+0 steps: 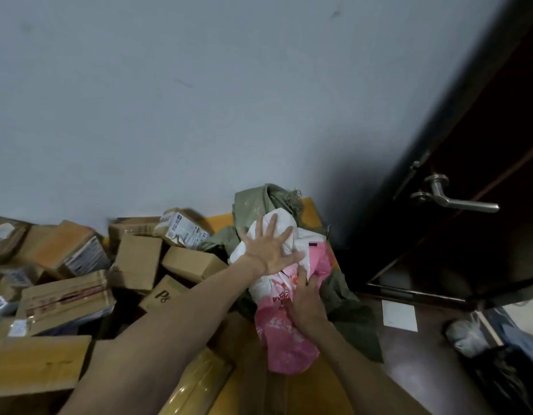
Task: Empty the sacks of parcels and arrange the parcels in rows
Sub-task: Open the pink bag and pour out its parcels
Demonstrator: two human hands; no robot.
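Head view: left hand [268, 250] spread flat, pressing white-pink soft parcel [284, 298] at far right by door [468, 175]. Right hand [305, 301] pinches its plastic. Green sack [259, 202] slumped beneath, seemingly near empty. Cardboard boxes [133, 262] heaped left, jumbled; no rows yet. Judgement: emptying mostly done, arranging remains.
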